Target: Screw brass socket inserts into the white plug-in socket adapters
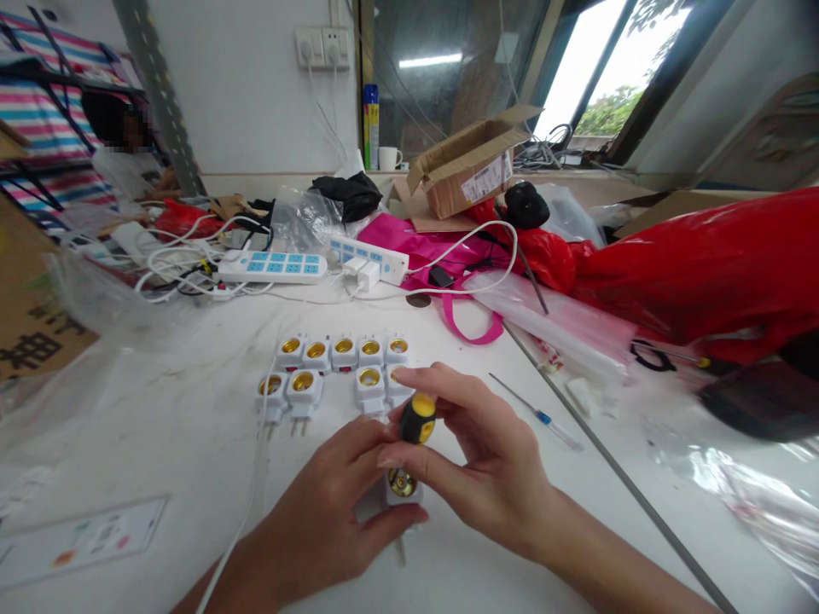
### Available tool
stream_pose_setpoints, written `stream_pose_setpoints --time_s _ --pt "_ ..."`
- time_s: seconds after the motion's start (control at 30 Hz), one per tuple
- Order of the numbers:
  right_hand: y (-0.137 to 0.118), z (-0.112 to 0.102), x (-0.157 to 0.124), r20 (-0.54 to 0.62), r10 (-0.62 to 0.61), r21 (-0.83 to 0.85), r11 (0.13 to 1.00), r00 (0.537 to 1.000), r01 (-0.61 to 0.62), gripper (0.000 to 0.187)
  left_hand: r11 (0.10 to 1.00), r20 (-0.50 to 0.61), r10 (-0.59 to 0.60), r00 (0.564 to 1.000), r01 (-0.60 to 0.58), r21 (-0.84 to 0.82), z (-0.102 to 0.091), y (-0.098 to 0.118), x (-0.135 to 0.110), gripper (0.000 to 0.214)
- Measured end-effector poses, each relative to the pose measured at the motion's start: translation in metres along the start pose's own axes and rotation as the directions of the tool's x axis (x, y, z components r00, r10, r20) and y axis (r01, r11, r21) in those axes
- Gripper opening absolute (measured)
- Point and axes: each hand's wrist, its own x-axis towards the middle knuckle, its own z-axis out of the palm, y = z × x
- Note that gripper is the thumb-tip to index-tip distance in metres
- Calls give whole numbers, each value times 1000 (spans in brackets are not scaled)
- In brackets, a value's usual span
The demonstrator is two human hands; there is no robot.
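Observation:
My left hand is closed around a white plug-in lamp socket with a brass-coloured inside, low on the white table. In my right hand is a screwdriver with a black and yellow handle, pinched between thumb and fingers above that socket. Its shaft and tip are hidden by the handle and fingers. Beyond my hands stand several more such lamp sockets in two rows, their gold openings facing up. To the right lies a thin screwdriver with a clear and blue handle.
Behind the sockets lie white power strips with tangled cables. An open cardboard box, a pink bag and red plastic bags crowd the back and right. A loose white cable crosses the left side. Another person sits far left.

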Motion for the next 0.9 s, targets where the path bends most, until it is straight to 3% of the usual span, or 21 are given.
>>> stream_pose_setpoints --time_s 0.27,0.5,0.7,0.9 --pt "-3 -2 -1 41 28 78 996 999 -32 54 995 -6 21 1000 -20 95 0 -3 -3 62" --pt "-16 -10 9 212 20 51 998 977 -31 48 998 -16 6 1000 -5 55 -2 0 3 57" --pt "-16 -11 11 117 -8 -17 1000 993 10 47 999 17 -39 999 38 23 -3 1 3 43" --pt "-11 -4 7 14 -164 -63 984 986 165 49 998 14 -46 999 47 -33 -4 4 5 28"
